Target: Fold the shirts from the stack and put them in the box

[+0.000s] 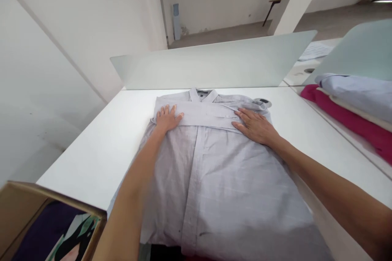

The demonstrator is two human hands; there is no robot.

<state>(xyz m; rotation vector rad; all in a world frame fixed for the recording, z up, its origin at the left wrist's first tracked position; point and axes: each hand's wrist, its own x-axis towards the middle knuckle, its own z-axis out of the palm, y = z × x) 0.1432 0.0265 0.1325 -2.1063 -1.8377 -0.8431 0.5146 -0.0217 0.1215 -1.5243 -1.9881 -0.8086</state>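
Observation:
A light grey button-up shirt [232, 171] lies front side up on the white table, its collar toward the far edge. Its sleeves are laid across the chest as a flat band. On the left end of that band rests my left hand [168, 118], palm down with the fingers spread. My right hand [255, 125] lies flat on the right end, its fingers stretched toward the middle. Neither hand grips anything. The shirt's lower hem reaches the near edge of the table.
A frosted divider [202, 65] runs along the far edge of the white table [92, 147]. Folded clothes [352, 110], magenta, cream and pale blue, are stacked at the right. An open cardboard box [27, 189] with garments inside stands at the lower left.

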